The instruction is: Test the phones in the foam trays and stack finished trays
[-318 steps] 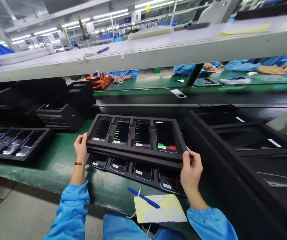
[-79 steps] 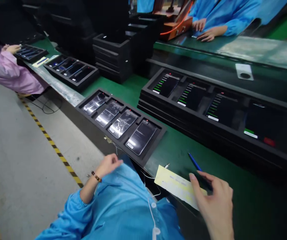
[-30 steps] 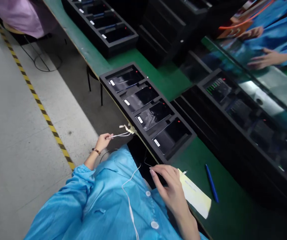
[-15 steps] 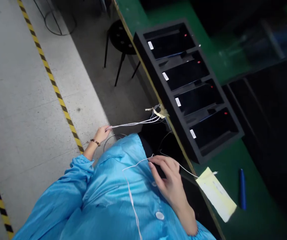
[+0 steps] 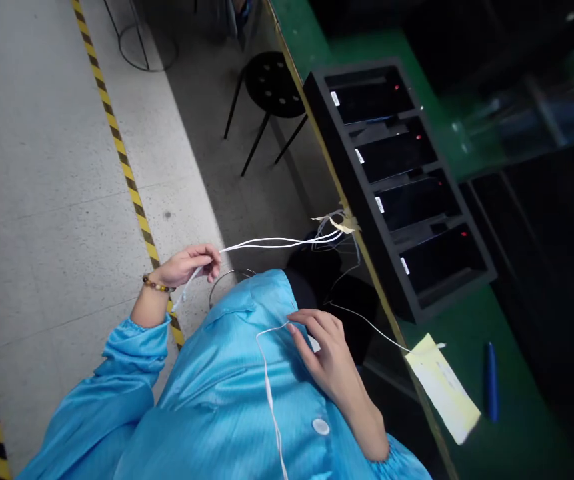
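Fingers (image 5: 201, 251) of the left hand (image 5: 185, 265) are pinched on white cables (image 5: 271, 242), which are led to tape (image 5: 349, 220) at the counter (image 5: 524, 413). A thin cord (image 5: 269, 387) is pinched by the right hand (image 5: 331, 357). Four phones (image 5: 391, 157) are held in a tray (image 5: 363, 203) on the counter; note (image 5: 444, 390) and pen (image 5: 491, 383) are placed nearby.

You had open room above the floor (image 5: 67, 167) to your left; cords (image 5: 301, 241) crossed the gap between your left hand (image 5: 189, 263) and the bench (image 5: 511, 437), where the tray (image 5: 361, 193) barred the edge.
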Demonstrator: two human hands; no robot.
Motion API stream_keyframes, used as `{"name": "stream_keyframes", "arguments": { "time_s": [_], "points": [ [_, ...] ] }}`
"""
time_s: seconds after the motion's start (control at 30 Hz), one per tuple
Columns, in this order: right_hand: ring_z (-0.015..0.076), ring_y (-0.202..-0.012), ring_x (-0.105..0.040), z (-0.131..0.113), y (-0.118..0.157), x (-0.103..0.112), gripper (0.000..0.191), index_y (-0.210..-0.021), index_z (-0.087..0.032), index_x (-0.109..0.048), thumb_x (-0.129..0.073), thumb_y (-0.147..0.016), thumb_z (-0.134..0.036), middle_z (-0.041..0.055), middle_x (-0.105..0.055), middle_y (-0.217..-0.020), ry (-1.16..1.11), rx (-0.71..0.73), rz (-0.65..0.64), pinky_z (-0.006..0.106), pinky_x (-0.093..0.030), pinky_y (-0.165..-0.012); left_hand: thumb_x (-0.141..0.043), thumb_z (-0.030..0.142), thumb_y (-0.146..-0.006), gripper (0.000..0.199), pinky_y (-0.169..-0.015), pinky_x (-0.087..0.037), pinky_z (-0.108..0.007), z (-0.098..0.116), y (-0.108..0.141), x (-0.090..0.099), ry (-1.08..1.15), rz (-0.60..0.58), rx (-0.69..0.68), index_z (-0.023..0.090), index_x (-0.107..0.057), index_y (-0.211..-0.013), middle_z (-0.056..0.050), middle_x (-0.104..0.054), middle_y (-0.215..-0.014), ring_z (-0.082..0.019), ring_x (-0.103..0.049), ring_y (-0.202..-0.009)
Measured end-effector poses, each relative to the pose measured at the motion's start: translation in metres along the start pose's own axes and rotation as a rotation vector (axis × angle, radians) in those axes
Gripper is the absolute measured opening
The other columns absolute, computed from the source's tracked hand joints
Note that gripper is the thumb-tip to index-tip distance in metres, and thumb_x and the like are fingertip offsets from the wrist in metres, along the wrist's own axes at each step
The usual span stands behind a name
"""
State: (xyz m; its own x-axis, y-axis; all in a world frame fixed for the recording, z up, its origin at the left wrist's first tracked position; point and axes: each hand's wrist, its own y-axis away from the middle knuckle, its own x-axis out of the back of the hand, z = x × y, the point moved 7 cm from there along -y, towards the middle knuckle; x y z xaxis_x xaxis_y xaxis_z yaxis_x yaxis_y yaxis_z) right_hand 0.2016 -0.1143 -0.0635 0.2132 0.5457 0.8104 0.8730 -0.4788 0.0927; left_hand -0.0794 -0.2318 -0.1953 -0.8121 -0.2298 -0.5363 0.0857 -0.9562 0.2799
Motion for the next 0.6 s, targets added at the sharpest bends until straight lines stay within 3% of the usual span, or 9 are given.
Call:
{"name": "stream_keyframes", "arguments": {
  "time_s": [0.13, 0.27, 0.43, 0.6],
  "points": [
    [0.0255, -0.110, -0.071, 0.001, 0.005, -0.001, 0.016, -0.121, -0.027, -0.070, -0.058, -0.113, -0.035, 0.0046, -0.076, -0.118, 0.004, -0.013, 0.007, 0.045, -0.047, -0.103, -0.083, 0.047, -0.092, 0.045, -0.066, -0.049, -0.027, 0.005, -0.006, 0.026, -0.242, 0.195, -0.039, 0.022, -0.059, -0.120, -0.001, -0.074, -0.083, -0.015, -0.065, -0.070],
    [0.0270, -0.116, -0.070, 0.013, 0.013, -0.008, 0.021, -0.124, -0.027, -0.070, -0.056, -0.114, -0.040, 0.0063, -0.075, -0.122, 0.009, -0.068, -0.008, 0.048, -0.049, -0.105, -0.075, 0.056, -0.089, 0.045, -0.065, -0.047, -0.028, -0.011, -0.011, 0.049, -0.595, 0.429, -0.012, 0.022, -0.059, -0.113, 0.000, -0.070, -0.076, -0.017, -0.064, -0.068],
    [0.0321, -0.128, -0.068, 0.033, 0.024, -0.029, 0.033, -0.135, -0.027, -0.069, -0.053, -0.114, -0.047, 0.0105, -0.073, -0.137, 0.015, -0.158, -0.144, 0.055, -0.051, -0.111, -0.062, 0.056, -0.093, 0.035, -0.075, -0.052, -0.035, -0.035, -0.018, 0.046, -0.728, 0.471, 0.033, 0.022, -0.063, -0.099, -0.006, -0.075, -0.085, -0.023, -0.070, -0.079],
    [0.0342, -0.135, -0.066, 0.043, 0.033, -0.036, 0.038, -0.139, -0.028, -0.069, -0.051, -0.114, -0.050, 0.0114, -0.070, -0.145, -0.006, -0.231, -0.225, 0.061, -0.047, -0.120, -0.065, 0.047, -0.090, 0.026, -0.091, -0.051, -0.040, -0.036, -0.028, 0.042, -0.921, 0.484, 0.078, 0.022, -0.069, -0.090, -0.009, -0.074, -0.092, -0.028, -0.069, -0.095]
  ]
}}
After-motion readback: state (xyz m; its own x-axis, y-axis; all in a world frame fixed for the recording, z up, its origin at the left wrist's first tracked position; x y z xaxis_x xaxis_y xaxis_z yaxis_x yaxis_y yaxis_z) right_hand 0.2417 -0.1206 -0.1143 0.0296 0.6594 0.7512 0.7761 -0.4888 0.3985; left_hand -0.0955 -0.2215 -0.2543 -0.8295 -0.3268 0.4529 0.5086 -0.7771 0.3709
